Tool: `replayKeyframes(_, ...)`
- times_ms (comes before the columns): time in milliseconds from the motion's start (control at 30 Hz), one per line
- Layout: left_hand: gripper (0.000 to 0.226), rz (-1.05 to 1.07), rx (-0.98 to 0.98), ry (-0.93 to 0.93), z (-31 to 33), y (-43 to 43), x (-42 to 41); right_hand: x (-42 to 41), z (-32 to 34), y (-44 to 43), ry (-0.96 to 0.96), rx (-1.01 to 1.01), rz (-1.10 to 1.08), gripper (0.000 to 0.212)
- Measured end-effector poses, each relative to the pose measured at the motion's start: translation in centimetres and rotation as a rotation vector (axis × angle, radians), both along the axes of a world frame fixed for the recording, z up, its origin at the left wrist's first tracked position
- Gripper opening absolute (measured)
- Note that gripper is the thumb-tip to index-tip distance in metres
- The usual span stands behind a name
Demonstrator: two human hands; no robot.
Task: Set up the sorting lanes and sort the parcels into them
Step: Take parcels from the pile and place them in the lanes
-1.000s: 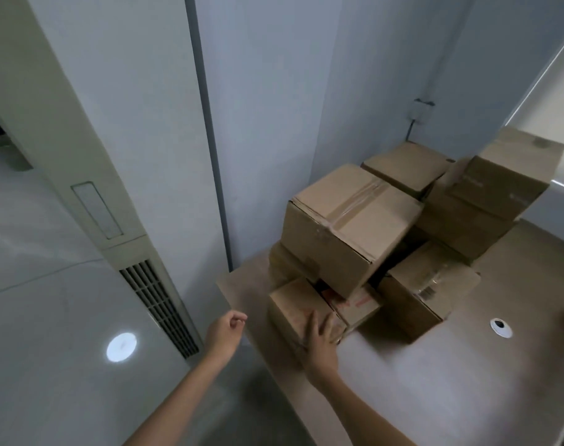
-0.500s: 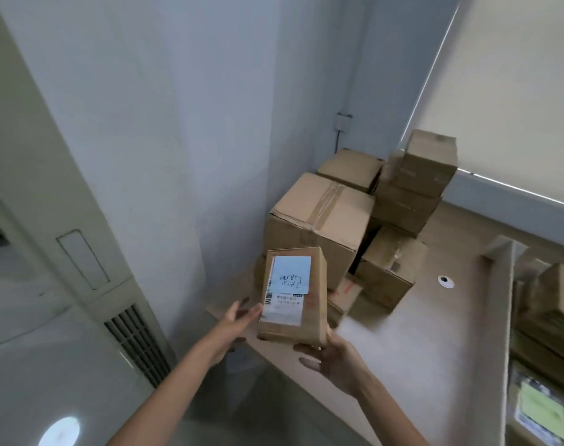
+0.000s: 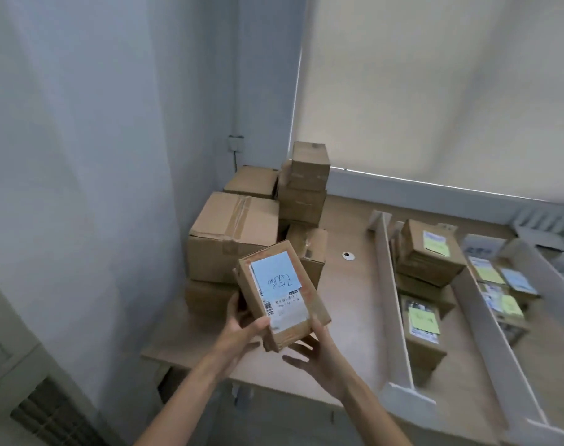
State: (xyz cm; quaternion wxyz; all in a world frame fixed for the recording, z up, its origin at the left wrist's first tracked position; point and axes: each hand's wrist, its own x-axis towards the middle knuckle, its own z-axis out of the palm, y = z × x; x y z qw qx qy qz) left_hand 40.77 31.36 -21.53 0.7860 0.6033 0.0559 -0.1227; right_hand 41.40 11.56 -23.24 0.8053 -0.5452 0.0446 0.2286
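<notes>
I hold a small cardboard parcel (image 3: 282, 296) with a blue handwritten note and a shipping label above the table's near left part. My left hand (image 3: 242, 323) grips its left side with the thumb over the label. My right hand (image 3: 316, 347) cups its lower right edge from below. Behind it a pile of brown boxes (image 3: 234, 233) fills the table's left corner. To the right, white cardboard dividers (image 3: 391, 300) form lanes; the first lane holds parcels with yellow-green notes (image 3: 423, 320), and the lane beyond it holds several more labelled parcels (image 3: 499, 284).
The wooden table (image 3: 348, 304) has a round cable hole (image 3: 348, 256) behind the held parcel. A grey wall stands close on the left with a floor vent (image 3: 55, 416) below. A roller blind covers the window at the back.
I lifted the small parcel off the pile's front and now hold it in both hands, tilted, further right. My view has swung right, bringing the divider lanes into sight.
</notes>
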Motion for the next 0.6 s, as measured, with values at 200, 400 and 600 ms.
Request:
replayKeyframes(200, 0.129, 0.016, 0.031, -0.062, 3.6, -6.3, 2.2, -1.4, 4.6, -11.1, -0.15, -0.211, -0.148, 0.07)
replayKeyframes(400, 0.12, -0.432, 0.051, -0.028, 4.5, -16.8, 2.2, -5.1, 8.2, -24.1, -0.235, -0.291, -0.324, 0.047)
replayKeyframes(600, 0.097, -0.37, -0.099, -0.063, 5.4, -32.0, -1.1, -10.7, 8.1, -35.3, -0.177, -0.42, -0.728, 0.073)
